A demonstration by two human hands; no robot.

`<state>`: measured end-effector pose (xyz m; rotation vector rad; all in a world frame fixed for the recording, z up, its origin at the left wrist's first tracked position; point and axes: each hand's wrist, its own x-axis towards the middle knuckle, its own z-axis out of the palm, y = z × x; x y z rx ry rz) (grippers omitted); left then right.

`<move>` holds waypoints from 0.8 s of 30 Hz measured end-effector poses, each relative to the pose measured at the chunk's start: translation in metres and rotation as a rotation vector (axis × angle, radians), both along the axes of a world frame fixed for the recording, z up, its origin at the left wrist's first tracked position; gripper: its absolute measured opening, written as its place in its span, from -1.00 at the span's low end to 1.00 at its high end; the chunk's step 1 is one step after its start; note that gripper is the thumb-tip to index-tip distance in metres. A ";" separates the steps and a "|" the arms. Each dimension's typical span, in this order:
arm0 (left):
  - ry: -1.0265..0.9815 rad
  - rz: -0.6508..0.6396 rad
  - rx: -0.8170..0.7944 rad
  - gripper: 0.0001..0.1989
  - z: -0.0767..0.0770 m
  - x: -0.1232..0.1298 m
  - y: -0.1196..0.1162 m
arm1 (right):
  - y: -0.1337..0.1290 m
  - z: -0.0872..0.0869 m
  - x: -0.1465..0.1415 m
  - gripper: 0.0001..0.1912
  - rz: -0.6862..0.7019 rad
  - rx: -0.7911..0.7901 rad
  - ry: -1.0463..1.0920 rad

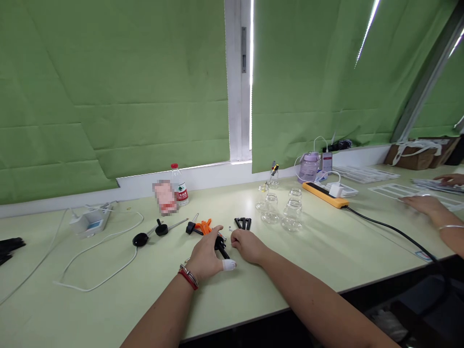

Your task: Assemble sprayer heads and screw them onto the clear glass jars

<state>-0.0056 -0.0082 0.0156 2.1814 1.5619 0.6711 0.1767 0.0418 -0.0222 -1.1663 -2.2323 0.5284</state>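
My left hand [207, 256], with white tape round its thumb, curves around a black part [222, 247] with a short rod; fingers and thumb are apart, and whether they grip it is unclear. Close on its right, my right hand [248, 245] rests on the table with its fingers curled together; anything inside them is hidden. Just beyond it lie several short black tubes [243, 223] and some tiny metal pieces [230, 228]. An orange clamp-like part [205, 226] and a black knob [190, 227] lie beyond my left hand.
Glass jars [292, 215] stand right of centre, near an orange power strip [324, 195] with a black cable. White cables and black round parts [140, 239] lie left. A water bottle [180, 186] stands at the back. Another person's hands [422, 205] are at far right.
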 end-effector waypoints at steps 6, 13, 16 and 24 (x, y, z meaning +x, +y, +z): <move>0.001 -0.001 -0.007 -0.02 0.000 0.000 0.000 | -0.006 0.004 -0.002 -0.86 0.048 -0.101 0.202; -0.032 -0.014 -0.003 -0.03 -0.003 -0.004 0.001 | -0.013 0.010 -0.002 -0.85 0.213 -0.301 0.597; -0.034 -0.018 -0.009 -0.04 -0.002 -0.004 0.001 | -0.016 0.014 -0.001 -0.87 0.227 -0.268 0.573; -0.027 -0.037 -0.008 -0.05 0.002 -0.002 0.000 | -0.026 0.024 -0.002 -0.79 0.320 0.120 0.214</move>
